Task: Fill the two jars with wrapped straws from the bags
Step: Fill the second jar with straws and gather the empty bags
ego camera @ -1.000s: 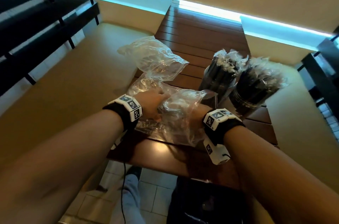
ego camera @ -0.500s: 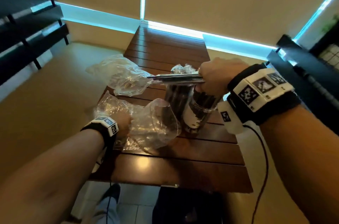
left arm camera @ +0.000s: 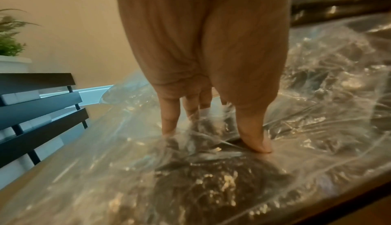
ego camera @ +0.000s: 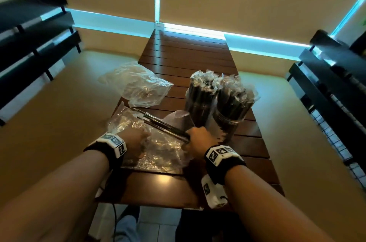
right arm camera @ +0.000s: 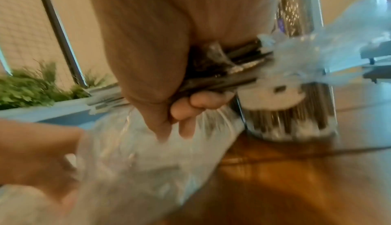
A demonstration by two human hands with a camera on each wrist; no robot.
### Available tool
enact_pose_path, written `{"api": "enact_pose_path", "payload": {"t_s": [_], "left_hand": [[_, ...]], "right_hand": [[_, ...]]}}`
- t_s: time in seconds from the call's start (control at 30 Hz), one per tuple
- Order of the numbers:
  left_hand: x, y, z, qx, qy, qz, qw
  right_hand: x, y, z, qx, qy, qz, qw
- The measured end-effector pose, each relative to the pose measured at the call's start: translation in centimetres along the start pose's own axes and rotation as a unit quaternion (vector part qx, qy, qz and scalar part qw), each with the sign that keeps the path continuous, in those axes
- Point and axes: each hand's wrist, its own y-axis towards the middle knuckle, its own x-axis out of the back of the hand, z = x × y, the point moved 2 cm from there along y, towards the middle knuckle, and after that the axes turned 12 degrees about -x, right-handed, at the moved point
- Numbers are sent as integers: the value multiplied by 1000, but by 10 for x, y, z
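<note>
Your right hand (ego camera: pixel 199 139) grip: clamped on bundle of black wrapped straws (ego camera: pixel 161 125) | your left hand (left arm camera: pixel 203 64) grip: apart, fingertips (left arm camera: pixel 257 142) pressing crinkled clear plastic bag (left arm camera: pixel 211 186) beneath | two straw-packed clear jars (ego camera: pixel 215 103): just beyond right grip

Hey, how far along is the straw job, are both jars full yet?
Nearly done, it seems. Both jars already stand packed with wrapped straws. The far bag lies crumpled and looks empty. In hand: the right hand grips a small bundle of straws, while the left hand presses on the near bag. Left: getting that bundle into a jar; whether more straws remain in the near bag is unclear.
</note>
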Motion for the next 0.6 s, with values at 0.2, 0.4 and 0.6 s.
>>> {"api": "enact_pose_path", "payload": {"t_s": [0.2, 0.4, 0.6], "left_hand": [[-5, -9, 8, 18, -9, -8, 1000], [-6, -12, 14, -12, -8, -30, 999], [-24, -16, 23, -22, 21, 6, 1000]], "right_hand": [[-48, 24, 25, 85, 14, -5, 996], [-50, 28, 35, 76, -18, 28, 997], [3, 8, 28, 33, -126, 21, 991]]}}
